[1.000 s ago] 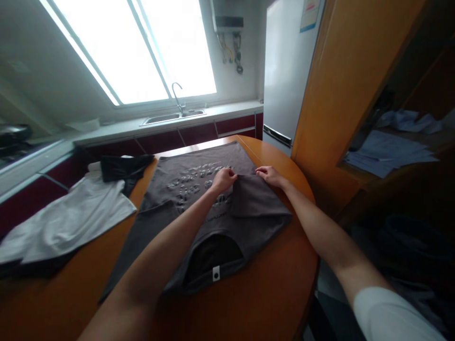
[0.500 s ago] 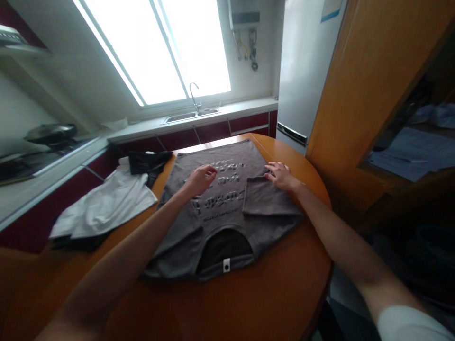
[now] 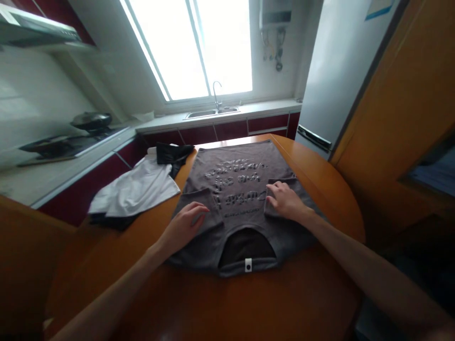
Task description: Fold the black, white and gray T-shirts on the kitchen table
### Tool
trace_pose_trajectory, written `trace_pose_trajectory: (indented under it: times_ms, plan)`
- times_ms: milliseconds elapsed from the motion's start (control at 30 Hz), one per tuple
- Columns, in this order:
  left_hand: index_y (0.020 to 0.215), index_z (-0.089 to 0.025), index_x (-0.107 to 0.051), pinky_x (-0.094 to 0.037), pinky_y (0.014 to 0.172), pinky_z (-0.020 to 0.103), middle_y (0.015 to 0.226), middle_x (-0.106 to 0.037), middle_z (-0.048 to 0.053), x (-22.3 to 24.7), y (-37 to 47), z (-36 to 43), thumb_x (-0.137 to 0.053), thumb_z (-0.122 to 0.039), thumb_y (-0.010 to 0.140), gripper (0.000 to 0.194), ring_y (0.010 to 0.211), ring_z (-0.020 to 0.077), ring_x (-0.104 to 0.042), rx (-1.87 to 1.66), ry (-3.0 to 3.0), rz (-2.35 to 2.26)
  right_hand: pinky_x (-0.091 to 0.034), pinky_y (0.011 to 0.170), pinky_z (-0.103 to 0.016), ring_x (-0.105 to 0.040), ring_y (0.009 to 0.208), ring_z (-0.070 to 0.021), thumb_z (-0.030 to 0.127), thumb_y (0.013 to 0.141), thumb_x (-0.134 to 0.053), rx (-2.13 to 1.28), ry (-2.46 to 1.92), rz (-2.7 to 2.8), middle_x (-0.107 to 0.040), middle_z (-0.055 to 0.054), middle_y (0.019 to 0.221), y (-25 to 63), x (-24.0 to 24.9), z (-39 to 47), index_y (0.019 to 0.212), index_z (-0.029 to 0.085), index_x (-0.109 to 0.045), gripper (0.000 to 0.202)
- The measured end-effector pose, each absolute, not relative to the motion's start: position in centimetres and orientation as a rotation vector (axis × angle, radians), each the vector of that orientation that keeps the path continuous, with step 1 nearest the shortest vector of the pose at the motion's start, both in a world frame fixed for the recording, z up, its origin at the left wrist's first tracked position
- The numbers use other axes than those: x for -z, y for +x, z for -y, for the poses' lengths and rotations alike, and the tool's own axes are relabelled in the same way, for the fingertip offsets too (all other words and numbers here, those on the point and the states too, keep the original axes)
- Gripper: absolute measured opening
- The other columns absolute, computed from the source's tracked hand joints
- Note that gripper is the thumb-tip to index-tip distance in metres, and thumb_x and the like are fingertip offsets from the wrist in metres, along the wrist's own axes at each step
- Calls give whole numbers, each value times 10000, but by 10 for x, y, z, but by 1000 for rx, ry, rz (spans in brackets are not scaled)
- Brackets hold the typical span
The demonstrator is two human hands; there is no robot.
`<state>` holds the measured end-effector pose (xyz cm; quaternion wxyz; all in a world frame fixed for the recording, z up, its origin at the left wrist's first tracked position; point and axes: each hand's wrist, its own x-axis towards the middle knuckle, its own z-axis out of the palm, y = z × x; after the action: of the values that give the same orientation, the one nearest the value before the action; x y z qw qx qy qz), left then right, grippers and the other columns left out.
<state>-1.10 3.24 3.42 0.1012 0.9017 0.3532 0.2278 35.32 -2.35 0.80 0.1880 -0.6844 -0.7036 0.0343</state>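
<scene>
A dark grey T-shirt (image 3: 245,184) with raised lettering lies spread on the round wooden table (image 3: 227,308), its neck opening toward me. Both of its sleeves are turned inward over the front. My left hand (image 3: 186,222) is at the left sleeve, fingers loosely bent and apart, nothing visible between them. On the folded right sleeve rests my right hand (image 3: 284,199), fingers spread over the cloth. A white label (image 3: 248,264) shows at the collar.
White and black clothes (image 3: 138,184) lie in a heap at the table's left edge. Beyond stand a counter with a sink (image 3: 213,112), a stove with a wok (image 3: 91,121) at left, and a fridge (image 3: 334,76) at right.
My left hand has moved from above the lettering back to the left sleeve. My right hand has come nearer onto the right sleeve. The view has swung left.
</scene>
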Motion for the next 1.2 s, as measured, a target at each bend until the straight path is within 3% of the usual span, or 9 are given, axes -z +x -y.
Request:
trace_pose_trajectory:
  times_ms: [100, 167, 400, 567, 733, 967, 1200]
  plan:
    - [1018, -234, -683, -528, 937, 346, 1080, -696, 59, -32, -1, -23, -484, -246, 952, 210, 1015, 213, -665, -773, 2651, -1018, -482, 787, -334, -684, 965, -275, 359, 935, -594, -185, -2027, 1960, -738, -122, 1037, 349, -19, 27, 1034, 244, -725, 201]
    - [1000, -232, -684, -524, 932, 344, 1061, -703, 57, -31, 1, -19, -485, -238, 952, 205, 1002, 211, -665, -806, 2647, -993, -445, 673, -310, -696, 835, -242, 401, 916, -626, -300, -2056, 2004, -749, -81, 901, 345, -22, 31, 873, 264, -709, 166]
    - [974, -212, -680, -514, 906, 330, 1008, -710, 52, -27, -7, -14, -471, -227, 950, 210, 965, 205, -671, -834, 2575, -995, -366, 571, -299, -681, 734, -232, 532, 862, -684, -325, -2102, 2122, -740, -62, 797, 337, -21, 34, 744, 272, -654, 287]
    - [938, -218, -691, -516, 898, 334, 977, -721, 46, -23, -5, -17, -485, -260, 925, 211, 943, 212, -679, -846, 2524, -1034, -406, 590, -285, -681, 712, -214, 522, 817, -750, -329, -2073, 2117, -749, -55, 782, 338, -16, 31, 716, 270, -679, 281]
    - [923, -214, -695, -526, 883, 334, 960, -730, 54, -23, -4, -19, -484, -270, 914, 219, 920, 211, -685, -875, 2496, -1043, -447, 611, -277, -680, 688, -201, 476, 891, -666, -376, -1960, 1970, -754, -65, 760, 368, -23, 0, 758, 227, -740, 292]
    - [927, -211, -691, -530, 863, 330, 956, -730, 49, -23, -11, -27, -493, -270, 902, 208, 911, 213, -691, -921, 2487, -1072, -514, 844, -358, -711, 954, -292, 256, 848, -720, -147, -2184, 1711, -767, -158, 983, 399, -24, -63, 872, 201, -786, 89]
    - [928, -207, -693, -526, 831, 313, 948, -730, 42, -21, -16, -28, -503, -242, 891, 197, 890, 205, -687, -905, 2473, -1077, -500, 959, -408, -659, 1093, -311, 186, 819, -706, -94, -2230, 1636, -735, -176, 1090, 389, 4, -74, 902, 198, -773, 107]
